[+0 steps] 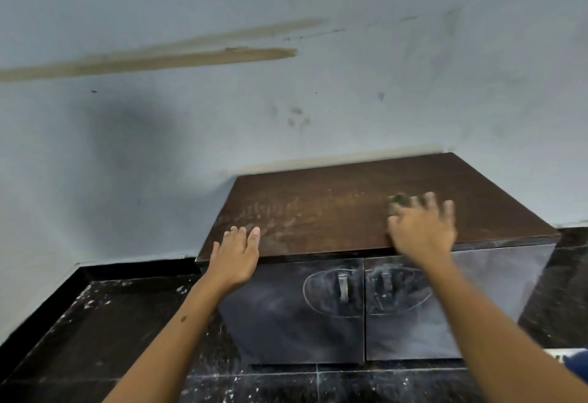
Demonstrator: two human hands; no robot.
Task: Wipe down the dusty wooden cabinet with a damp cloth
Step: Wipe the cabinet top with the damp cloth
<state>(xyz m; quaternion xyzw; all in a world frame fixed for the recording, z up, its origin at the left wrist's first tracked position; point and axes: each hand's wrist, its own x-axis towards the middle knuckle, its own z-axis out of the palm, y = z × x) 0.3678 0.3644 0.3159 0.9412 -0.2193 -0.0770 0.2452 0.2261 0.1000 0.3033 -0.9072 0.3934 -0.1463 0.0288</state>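
Observation:
A low wooden cabinet (334, 205) stands against the wall, its brown top streaked with pale dust on the left half. Two dark doors with metal handles (343, 286) face me, smeared with dust. My right hand (420, 227) presses flat on a small dark cloth (399, 202) on the right part of the top; only the cloth's far edge shows past my fingers. My left hand (237, 253) rests on the front left edge of the top, fingers together, holding nothing.
A pale blue wall (286, 84) with brown stains rises right behind the cabinet. Dark floor tiles (111, 339) speckled with white bits spread to the left and in front. A black skirting strip (133, 267) runs along the wall's base.

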